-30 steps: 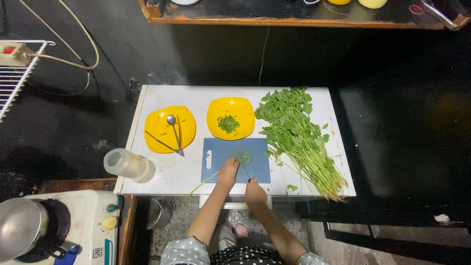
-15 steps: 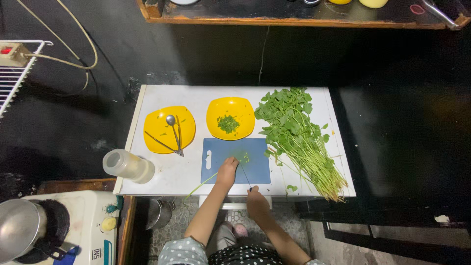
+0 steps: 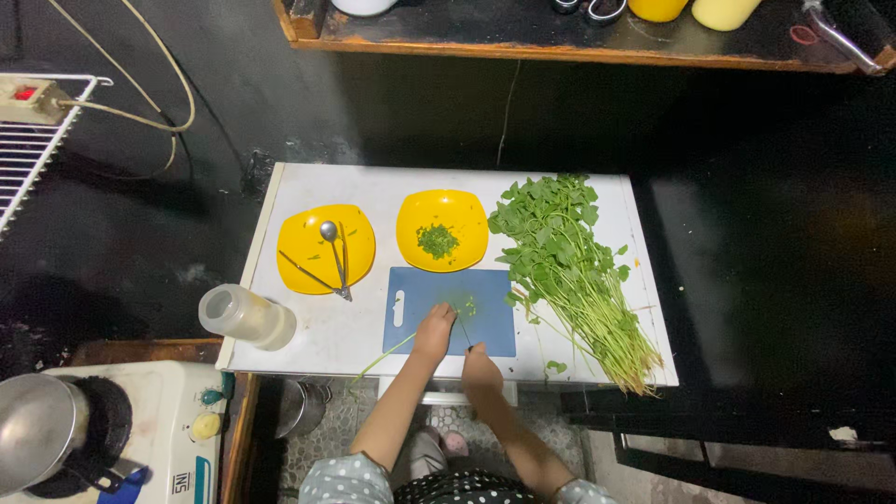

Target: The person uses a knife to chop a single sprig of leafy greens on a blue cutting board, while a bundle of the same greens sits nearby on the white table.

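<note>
A blue cutting board (image 3: 489, 285) lies at the front of a white table (image 3: 322, 185). My left hand (image 3: 434, 329) presses a thin green stem (image 3: 383, 355) onto the board; the stem's end sticks out past the table's front edge. My right hand (image 3: 481, 370) is closed on a small dark-bladed knife (image 3: 463, 330), its blade lying on the board next to my left fingers. A few chopped green bits (image 3: 469, 305) lie just beyond the blade. Behind the board, a yellow plate (image 3: 411, 213) holds a small heap of chopped greens (image 3: 437, 240).
A big bunch of leafy greens (image 3: 560, 257) covers the table's right side. On the left are a second yellow plate (image 3: 301, 235) holding a spoon (image 3: 329, 233), and a plastic jar (image 3: 245, 315) on its side. A stove (image 3: 149, 439) with a pot (image 3: 37, 429) sits lower left.
My right hand drew back slightly toward me with the knife, then came forward to the board again. My left hand has stayed on the stem.
</note>
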